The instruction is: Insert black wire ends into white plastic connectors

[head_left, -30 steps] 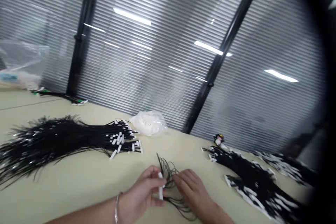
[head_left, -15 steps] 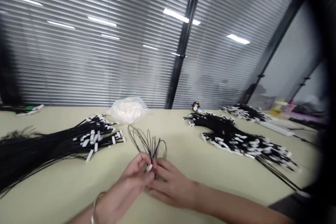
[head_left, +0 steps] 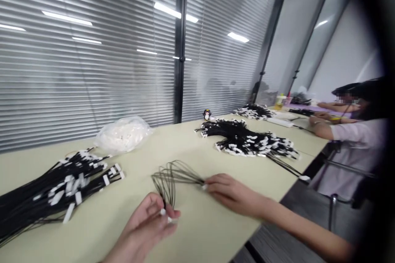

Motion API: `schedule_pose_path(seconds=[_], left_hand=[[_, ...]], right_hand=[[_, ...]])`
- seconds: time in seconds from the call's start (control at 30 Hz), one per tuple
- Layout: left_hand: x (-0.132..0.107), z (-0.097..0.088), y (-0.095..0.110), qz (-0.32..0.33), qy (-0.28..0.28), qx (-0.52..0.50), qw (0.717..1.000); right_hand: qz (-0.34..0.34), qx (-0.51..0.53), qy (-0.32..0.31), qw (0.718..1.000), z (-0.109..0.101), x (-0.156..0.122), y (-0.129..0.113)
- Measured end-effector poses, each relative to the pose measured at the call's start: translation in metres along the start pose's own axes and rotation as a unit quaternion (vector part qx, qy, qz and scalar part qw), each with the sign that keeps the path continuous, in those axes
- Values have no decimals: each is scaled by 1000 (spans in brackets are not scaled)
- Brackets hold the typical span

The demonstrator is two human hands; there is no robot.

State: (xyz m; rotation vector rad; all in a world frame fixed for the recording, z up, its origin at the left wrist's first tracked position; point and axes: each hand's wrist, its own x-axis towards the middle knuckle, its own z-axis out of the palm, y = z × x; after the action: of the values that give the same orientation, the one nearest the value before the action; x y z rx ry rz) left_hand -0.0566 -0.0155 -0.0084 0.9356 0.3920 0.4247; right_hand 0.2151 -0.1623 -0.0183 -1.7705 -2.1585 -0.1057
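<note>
While the two ends of a small black wire bundle (head_left: pixel 166 189) are held apart, its thin strands bow up between them in loose loops above the pale table (head_left: pixel 132 172). The left hand (head_left: pixel 146 224) is half curled, thumb and fingertips pinching one end beside a white connector (head_left: pixel 163 212), a grip that seems meant to steady that end. The right hand (head_left: pixel 231 193) reaches in palm down, its fingers nearly together and their tips closed on the other end, where a white piece shows; motion blur makes it hard to judge how firm that pinch is. Holding both ends probably keeps the strands from tangling.

A large cable pile (head_left: pixel 27 191) lies to the left, its white ends near the left hand, and a second cable pile (head_left: pixel 243 135) sits beyond the right hand. These bound the working space at either side. Behind are a clear plastic bag (head_left: pixel 121 133) of pale pieces and a penguin figurine (head_left: pixel 207 114); a co-worker (head_left: pixel 358 144) sits farther right.
</note>
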Motion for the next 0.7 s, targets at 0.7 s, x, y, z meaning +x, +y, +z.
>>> schedule_pose_path(seconds=[0.7], left_hand=[[10,-1,10,48,196,-50,978]], right_hand=[[56,-113,-75,989,-7,65,77]])
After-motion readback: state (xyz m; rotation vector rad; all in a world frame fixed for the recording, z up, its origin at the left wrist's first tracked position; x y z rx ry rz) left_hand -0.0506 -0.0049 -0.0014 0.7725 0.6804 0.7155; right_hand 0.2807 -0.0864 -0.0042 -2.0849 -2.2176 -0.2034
